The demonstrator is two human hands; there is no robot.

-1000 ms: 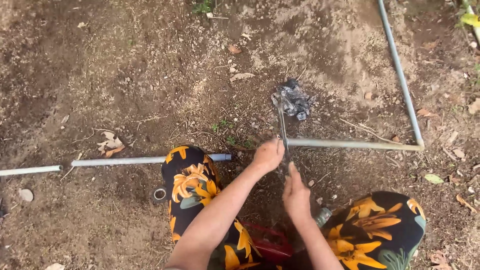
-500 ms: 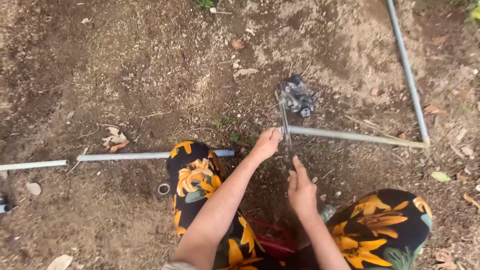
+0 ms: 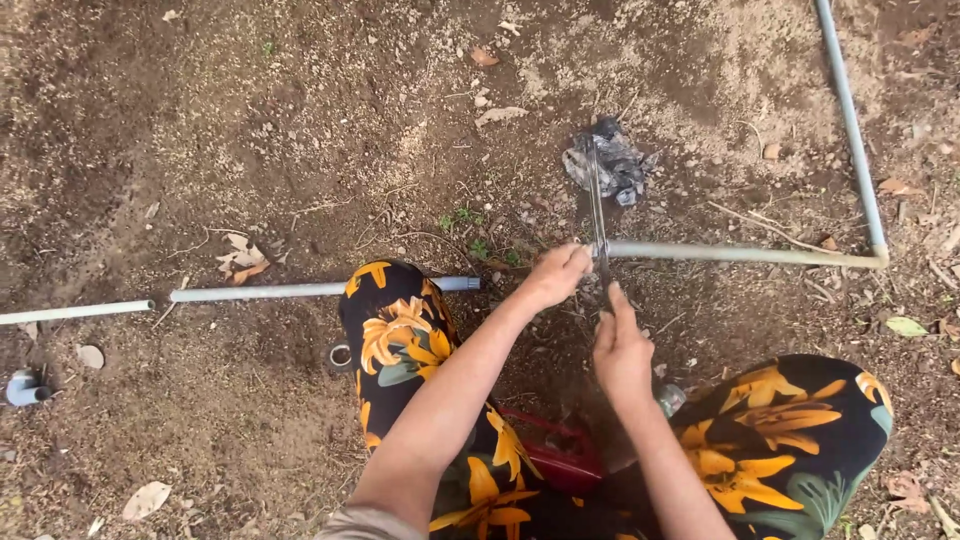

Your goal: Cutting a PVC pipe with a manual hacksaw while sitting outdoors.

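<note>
Both hands have shifted little since a second ago. Left hand (image 3: pixel 556 275) is closed around the cut end of the long grey plastic pipe (image 3: pixel 740 255), which runs rightward from it. Right hand (image 3: pixel 620 345), just below, grips the thin metal saw blade (image 3: pixel 597 215), pointing away, crosswise to the pipe.

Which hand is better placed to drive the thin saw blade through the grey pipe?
The right hand, probably: it grips the thin metal saw blade at its near end. The left hand is closed on the grey plastic pipe beside the cut, steadying it.
</note>
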